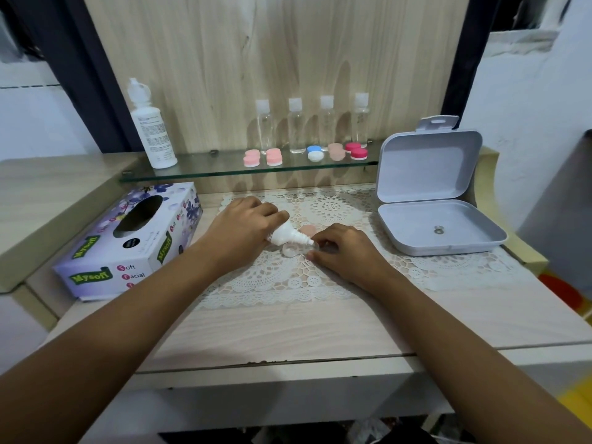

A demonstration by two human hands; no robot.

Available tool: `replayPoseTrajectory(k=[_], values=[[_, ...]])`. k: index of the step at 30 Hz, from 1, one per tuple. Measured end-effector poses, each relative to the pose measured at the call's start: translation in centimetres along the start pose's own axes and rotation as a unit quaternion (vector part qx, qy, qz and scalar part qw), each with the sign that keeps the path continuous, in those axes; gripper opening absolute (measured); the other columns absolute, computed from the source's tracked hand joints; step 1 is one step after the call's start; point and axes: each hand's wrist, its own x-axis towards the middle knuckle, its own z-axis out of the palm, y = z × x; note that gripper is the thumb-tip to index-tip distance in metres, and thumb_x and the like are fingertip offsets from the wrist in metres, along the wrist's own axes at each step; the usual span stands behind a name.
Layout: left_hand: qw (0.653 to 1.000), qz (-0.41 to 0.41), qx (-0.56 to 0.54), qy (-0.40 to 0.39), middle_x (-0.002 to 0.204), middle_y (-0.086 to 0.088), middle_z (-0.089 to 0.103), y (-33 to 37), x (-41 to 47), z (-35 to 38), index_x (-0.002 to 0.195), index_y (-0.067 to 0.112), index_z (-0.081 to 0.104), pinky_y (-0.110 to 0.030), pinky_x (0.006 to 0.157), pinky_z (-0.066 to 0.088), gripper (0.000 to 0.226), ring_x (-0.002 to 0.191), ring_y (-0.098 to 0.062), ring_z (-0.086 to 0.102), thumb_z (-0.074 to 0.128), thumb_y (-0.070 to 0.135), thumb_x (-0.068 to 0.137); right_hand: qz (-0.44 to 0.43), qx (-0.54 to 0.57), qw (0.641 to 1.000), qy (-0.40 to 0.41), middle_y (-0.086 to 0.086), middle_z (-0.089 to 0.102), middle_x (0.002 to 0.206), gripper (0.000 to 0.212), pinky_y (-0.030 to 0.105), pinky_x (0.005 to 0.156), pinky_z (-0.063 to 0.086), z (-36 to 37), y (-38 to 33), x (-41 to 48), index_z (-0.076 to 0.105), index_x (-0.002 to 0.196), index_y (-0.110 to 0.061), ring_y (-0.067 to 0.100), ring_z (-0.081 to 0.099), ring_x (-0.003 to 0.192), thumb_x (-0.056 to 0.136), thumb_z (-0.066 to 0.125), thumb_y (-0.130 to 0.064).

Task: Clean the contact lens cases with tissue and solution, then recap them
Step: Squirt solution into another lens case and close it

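Observation:
My left hand [243,227] grips a small white solution bottle [290,237], tilted with its nozzle pointing right and down over a clear, uncapped lens case [293,249] on the lace mat. My right hand [342,251] pinches that case at its right end. A pale pink cap [308,230] lies just behind the bottle. A purple tissue box [134,241] sits to the left. Several capped lens cases, pink [263,157], blue and white [314,152], peach [335,151] and magenta [356,150], stand on the glass shelf.
A large white solution bottle [150,129] and several clear small bottles [296,126] stand on the glass shelf [205,169]. An open grey box [435,225] sits at the right on the lace mat [272,283]. The wooden table edge [288,360] runs in front.

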Motion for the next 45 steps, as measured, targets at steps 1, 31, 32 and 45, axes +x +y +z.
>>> replayPoseTrajectory(k=[1, 31, 32, 45], values=[[1.000, -0.001, 0.001, -0.003, 0.089, -0.010, 0.071, 0.0, 0.0, 0.0, 0.102, 0.008, 0.068, -0.040, 0.066, 0.051, 0.055, 0.074, -0.034, 0.064, 0.089, 0.019, 0.054, 0.000, 0.000, 1.000, -0.001, 0.006, 0.062, 0.096, 0.025, 0.030, 0.079, 0.040, 0.0, 0.0, 0.0, 0.070, 0.096, -0.011, 0.020, 0.053, 0.092, 0.080, 0.069, -0.031], [0.922, -0.286, -0.261, 0.016, 0.113, -0.002, 0.058, 0.5, -0.5, 0.2, 0.122, 0.013, 0.048, -0.025, 0.070, 0.036, 0.054, 0.093, -0.014, 0.050, 0.073, 0.033, 0.078, 0.006, 0.007, 1.000, 0.000, 0.002, 0.062, 0.102, 0.027, 0.024, 0.080, 0.036, 0.0, 0.1, -0.1, 0.069, 0.103, -0.016, 0.017, 0.052, 0.099, 0.081, 0.068, -0.032], [0.901, -0.319, -0.291, 0.032, 0.109, 0.001, 0.057, 0.5, -0.3, 0.3, 0.121, 0.013, 0.048, -0.019, 0.066, 0.034, 0.054, 0.092, -0.011, 0.048, 0.074, 0.031, 0.078, 0.004, 0.007, 1.000, 0.001, 0.002, 0.062, 0.101, 0.027, 0.023, 0.079, 0.035, 0.0, 0.1, -0.1, 0.069, 0.103, -0.016, 0.017, 0.052, 0.098, 0.081, 0.068, -0.032], [0.741, -0.502, -0.425, 0.132, 0.107, 0.004, 0.052, 0.2, 0.0, 2.2, 0.122, 0.010, 0.043, -0.033, 0.084, 0.044, 0.056, 0.097, -0.015, 0.052, 0.074, 0.027, 0.079, 0.004, 0.022, 1.000, 0.008, 0.003, 0.064, 0.098, 0.021, 0.028, 0.084, 0.042, -0.1, -0.2, -0.3, 0.070, 0.096, -0.013, 0.017, 0.053, 0.097, 0.082, 0.066, -0.028]])
